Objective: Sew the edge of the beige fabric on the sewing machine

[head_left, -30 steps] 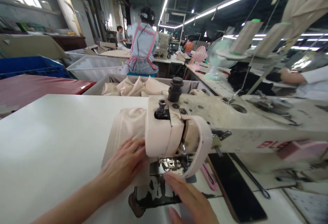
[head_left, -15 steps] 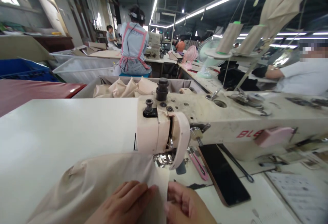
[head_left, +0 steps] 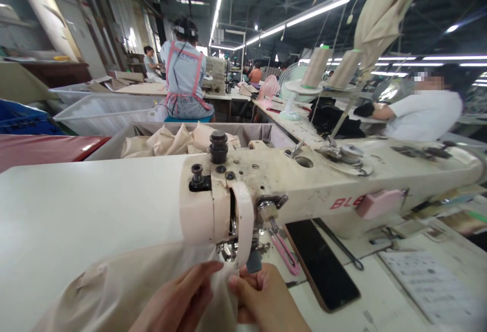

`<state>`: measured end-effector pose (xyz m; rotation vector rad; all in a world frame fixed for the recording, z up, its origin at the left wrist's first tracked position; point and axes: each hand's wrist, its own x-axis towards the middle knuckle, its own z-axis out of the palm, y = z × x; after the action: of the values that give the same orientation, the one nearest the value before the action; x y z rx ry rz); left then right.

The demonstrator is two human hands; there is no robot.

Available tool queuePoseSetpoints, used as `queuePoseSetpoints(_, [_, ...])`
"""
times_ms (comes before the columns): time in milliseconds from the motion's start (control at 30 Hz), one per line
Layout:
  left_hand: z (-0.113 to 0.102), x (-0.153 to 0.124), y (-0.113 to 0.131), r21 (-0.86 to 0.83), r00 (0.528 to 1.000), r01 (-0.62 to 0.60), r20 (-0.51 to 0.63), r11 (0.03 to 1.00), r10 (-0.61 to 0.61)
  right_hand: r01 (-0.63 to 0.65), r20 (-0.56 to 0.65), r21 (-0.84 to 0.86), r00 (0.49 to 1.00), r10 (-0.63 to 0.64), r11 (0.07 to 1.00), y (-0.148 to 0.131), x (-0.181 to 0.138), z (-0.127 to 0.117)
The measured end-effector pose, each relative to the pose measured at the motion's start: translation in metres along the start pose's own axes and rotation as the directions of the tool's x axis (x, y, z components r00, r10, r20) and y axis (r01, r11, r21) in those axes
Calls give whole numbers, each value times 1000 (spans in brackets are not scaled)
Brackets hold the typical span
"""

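Head view. Left hand (head_left: 178,304) and right hand (head_left: 266,301), both pinching the beige fabric (head_left: 125,291) at its edge, at 6 o'clock of the presser foot (head_left: 228,251) of the sewing machine (head_left: 304,185). A second ago the fabric lay flat under the foot with palms spread on it; it is now drawn toward the person, apparently clear of the needle. At 3 o'clock: pink thread snips (head_left: 285,251), black phone (head_left: 321,266).

Long ceiling tube lights (head_left: 304,15) are glaring against a dim roof, brightly washing the white tabletop (head_left: 76,210). Wide-angle distortion is bending the edges, and the near hands are blurring softly.
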<state>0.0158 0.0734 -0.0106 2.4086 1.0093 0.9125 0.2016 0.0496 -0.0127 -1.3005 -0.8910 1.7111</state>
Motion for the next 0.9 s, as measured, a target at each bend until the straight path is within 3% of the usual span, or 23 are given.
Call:
queuePoseSetpoints(133, [11,26,4,-135,973,184,166,974,-161,60,-87,-163,993,-75,985,1,0,0])
queuePoseSetpoints(267, [16,31,-4,-162,925,317,271,935,-267,95,-105,-245,987,-124,965,3,-2,1])
queuePoseSetpoints(433, [18,29,-14,-224,909,353,314,908,-276,105,-98,-264,986,-135,959,1,-1,2])
queuePoseSetpoints(533, [20,29,-18,-240,918,349,282,906,-279,88,-89,-261,989,-114,961,3,-2,3])
queuePoseSetpoints(600, [21,29,-17,-232,910,391,241,891,-337,148,-70,-369,980,-186,918,9,-5,4])
queuePoseSetpoints(667, [21,31,-16,-217,884,459,203,861,-420,298,-22,-629,916,-401,718,17,-10,3])
queuePoseSetpoints(767, [22,35,-15,-189,840,540,195,820,-507,399,166,-887,745,-646,232,29,-15,0])
queuePoseSetpoints(900, [28,37,-18,-185,789,612,221,769,-574,469,379,-881,610,-696,-68,36,-13,-6])
